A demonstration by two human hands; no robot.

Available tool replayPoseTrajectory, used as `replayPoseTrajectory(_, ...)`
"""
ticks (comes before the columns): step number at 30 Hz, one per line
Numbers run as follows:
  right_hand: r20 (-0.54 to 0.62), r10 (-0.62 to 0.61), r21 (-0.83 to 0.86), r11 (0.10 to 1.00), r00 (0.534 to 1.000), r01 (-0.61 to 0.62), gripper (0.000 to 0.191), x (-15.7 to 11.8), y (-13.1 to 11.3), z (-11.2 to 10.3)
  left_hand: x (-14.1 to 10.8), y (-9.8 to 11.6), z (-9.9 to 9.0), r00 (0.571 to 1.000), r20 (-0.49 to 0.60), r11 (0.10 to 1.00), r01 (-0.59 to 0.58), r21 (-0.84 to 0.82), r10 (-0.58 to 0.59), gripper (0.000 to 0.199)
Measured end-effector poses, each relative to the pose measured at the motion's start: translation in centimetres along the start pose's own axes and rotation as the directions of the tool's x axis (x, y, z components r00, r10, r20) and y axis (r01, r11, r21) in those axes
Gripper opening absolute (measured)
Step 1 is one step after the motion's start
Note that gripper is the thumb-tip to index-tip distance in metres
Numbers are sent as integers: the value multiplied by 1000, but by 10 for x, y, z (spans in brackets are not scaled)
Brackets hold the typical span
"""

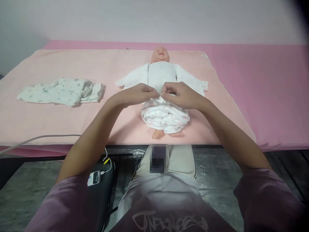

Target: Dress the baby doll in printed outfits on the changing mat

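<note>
A baby doll [161, 55] lies on its back, feet toward me. Its upper body is covered by a white long-sleeved baby top [161, 73]. White baby pants [164, 116] with a small pinkish print are bunched around its legs, and both bare feet stick out below. At the front of the waist my left hand [141, 94] is closed, thumb and fingertips pinching the upper edge of the pants. My right hand [184, 95] pinches the same edge just beside it, the fingertips almost meeting. The exact bit of fabric between the fingers is partly hidden.
A folded white printed baby garment [62, 91] lies to the left on the light pink mat [125, 129]. Beneath that is a darker pink surface [265, 96]. A grey cable [41, 138] crosses the front left edge. A small white device [94, 178] rests on a black seat [102, 199] below.
</note>
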State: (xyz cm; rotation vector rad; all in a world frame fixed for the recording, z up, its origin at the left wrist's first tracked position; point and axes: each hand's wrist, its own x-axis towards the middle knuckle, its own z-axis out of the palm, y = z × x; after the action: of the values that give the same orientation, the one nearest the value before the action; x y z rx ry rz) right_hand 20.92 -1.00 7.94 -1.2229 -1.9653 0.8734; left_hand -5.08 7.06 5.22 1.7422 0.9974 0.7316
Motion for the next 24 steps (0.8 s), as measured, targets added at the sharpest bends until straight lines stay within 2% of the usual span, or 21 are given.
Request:
replayPoseTrajectory(3, -28, -1, 13, 1000, 1000, 2, 26, 4, 3, 0, 3, 7, 1, 991, 132, 999, 29, 21, -31, 16)
replayPoseTrajectory(5, -126, 1, 5, 1000, 992, -1, 29, 5, 18, -4, 3, 2, 0, 994, 101, 999, 34, -16, -32, 21)
replayPoseTrajectory(9, -295, 57, 18, 998, 954, -54, 44, 7, 62, -9, 2, -25, 9, 999, -35, 992, 12, -128, -16, 39)
replayPoseTrajectory(13, -297, 138, 261, 964, 945, -58, 60, 14, 91, 6, 2, -41, 36, 992, -111, 918, 15, -397, -64, 53)
replayPoseTrajectory(15, -295, 193, 383, 921, 936, -69, 65, 19, 94, 16, 3, -41, 49, 994, -78, 859, 30, -511, -81, 57)
replayPoseTrajectory(17, -294, 227, 449, 891, 928, -76, 66, 25, 95, 22, 6, -40, 55, 996, -21, 830, 59, -555, -86, 63)
replayPoseTrajectory(20, -273, 209, 479, 876, 939, -56, 67, 29, 96, 19, 9, -42, 50, 996, -11, 837, 64, -544, -84, 61)
replayPoseTrajectory(22, -253, 174, 420, 906, 952, -55, 65, 27, 95, 8, 11, -47, 39, 994, -88, 871, 13, -491, -65, 55)
replayPoseTrajectory(24, -238, 116, 270, 962, 964, -49, 58, 23, 89, -4, 12, -48, 24, 985, -170, 924, -48, -379, -18, 54)
